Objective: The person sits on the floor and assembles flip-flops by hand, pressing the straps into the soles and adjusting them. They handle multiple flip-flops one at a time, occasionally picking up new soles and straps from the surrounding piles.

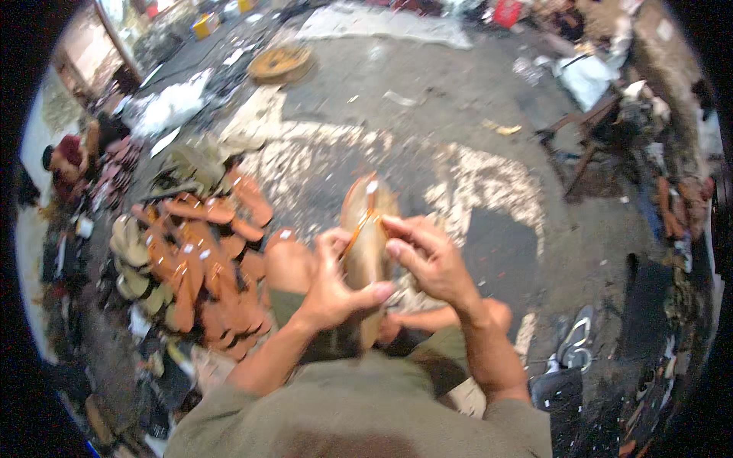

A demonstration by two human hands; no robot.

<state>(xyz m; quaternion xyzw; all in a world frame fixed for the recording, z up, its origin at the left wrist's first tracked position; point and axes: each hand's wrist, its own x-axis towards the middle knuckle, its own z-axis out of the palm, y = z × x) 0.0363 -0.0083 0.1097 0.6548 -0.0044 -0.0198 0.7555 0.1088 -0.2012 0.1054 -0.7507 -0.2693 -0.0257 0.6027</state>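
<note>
Above my lap, a sandal [363, 263] with a brownish sole and a shiny orange strap is held upright, toe pointing away from me. My left hand [334, 282] grips it from the left side, the thumb laid across the lower part of the sole. On the right, my right hand [431, 258] is closed at the strap, with thumb and forefinger at its edge. Motion blur hides the exact contact of the fingertips. A heap of orange-brown sandals [200, 263] lies on the floor to my left, beside several pale green sandals [131, 263].
A black-and-white flip-flop [578, 341] lies on the floor at right. Farther off stands a dark frame-like stand [586, 145] beside a white bag [586, 80]. A round tan disc [280, 64] and a white sheet [382, 24] lie ahead. Scraps line both walls.
</note>
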